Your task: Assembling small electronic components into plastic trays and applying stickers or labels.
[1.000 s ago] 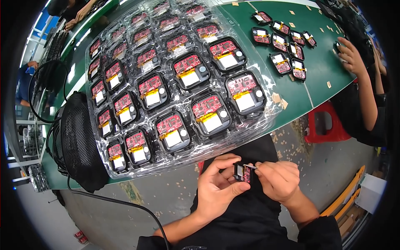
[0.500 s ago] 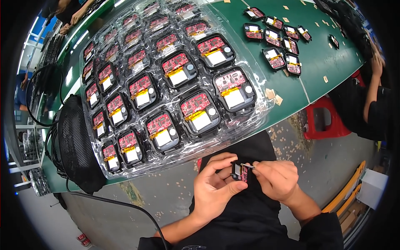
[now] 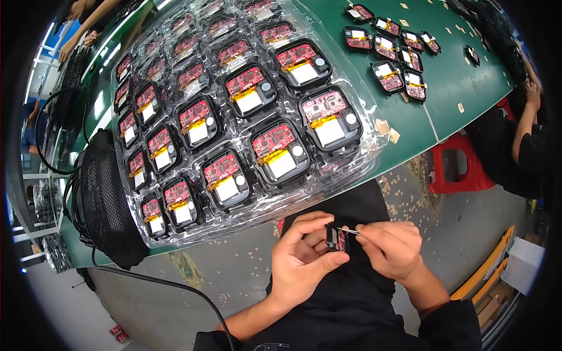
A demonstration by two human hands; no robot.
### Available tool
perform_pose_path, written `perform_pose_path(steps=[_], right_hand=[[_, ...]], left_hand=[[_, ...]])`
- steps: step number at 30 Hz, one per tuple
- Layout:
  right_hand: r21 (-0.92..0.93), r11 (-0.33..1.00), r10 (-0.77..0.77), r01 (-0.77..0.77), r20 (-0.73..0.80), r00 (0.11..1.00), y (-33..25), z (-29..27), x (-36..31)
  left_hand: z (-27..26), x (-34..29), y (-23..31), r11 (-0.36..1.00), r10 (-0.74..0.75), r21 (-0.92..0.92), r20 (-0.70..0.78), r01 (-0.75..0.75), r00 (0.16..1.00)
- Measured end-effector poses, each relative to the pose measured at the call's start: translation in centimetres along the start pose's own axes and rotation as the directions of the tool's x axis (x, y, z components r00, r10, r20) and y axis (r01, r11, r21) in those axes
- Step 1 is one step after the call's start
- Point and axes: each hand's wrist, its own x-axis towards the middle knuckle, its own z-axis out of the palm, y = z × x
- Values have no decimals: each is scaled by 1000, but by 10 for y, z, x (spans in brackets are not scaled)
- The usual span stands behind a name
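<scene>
Above my lap, my left hand (image 3: 301, 257) grips a small black device housing (image 3: 331, 237) by its edges, between thumb and fingers. The housing is tilted nearly edge-on, and part of a red circuit board (image 3: 342, 240) shows inside it. Pinched in my right hand (image 3: 393, 248) is a slim metal tool (image 3: 350, 231), perhaps tweezers. Its tip reaches the housing's upper part; whether it touches the board I cannot tell. Beyond my hands, a clear plastic tray (image 3: 374, 153) bears rows of similar black housings with red boards, yellow tape and white rectangles.
Several more housings (image 3: 386, 77) lie loose on the green table (image 3: 445, 102), among small paper scraps. A black mesh bag (image 3: 108, 199) and a black cable (image 3: 170, 285) are at the left. A red stool (image 3: 459, 167) stands at the right, near a co-worker's arm (image 3: 524, 131).
The housing in my left hand has turned slightly more edge-on. The tool's tip stays at its upper part. The tray appears slightly higher in view, and a co-worker's arm at the far left has shifted.
</scene>
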Motion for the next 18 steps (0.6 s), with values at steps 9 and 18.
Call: perform_pose_path(steps=[9, 18], right_hand=[[0, 999, 33, -33, -10, 999, -4, 0, -2], [-31, 997, 68, -67, 9, 998, -10, 1, -2]], left_hand=[[2, -3, 1, 995, -74, -70, -30, 72, 997], [6, -4, 1, 997, -27, -78, -59, 23, 998]])
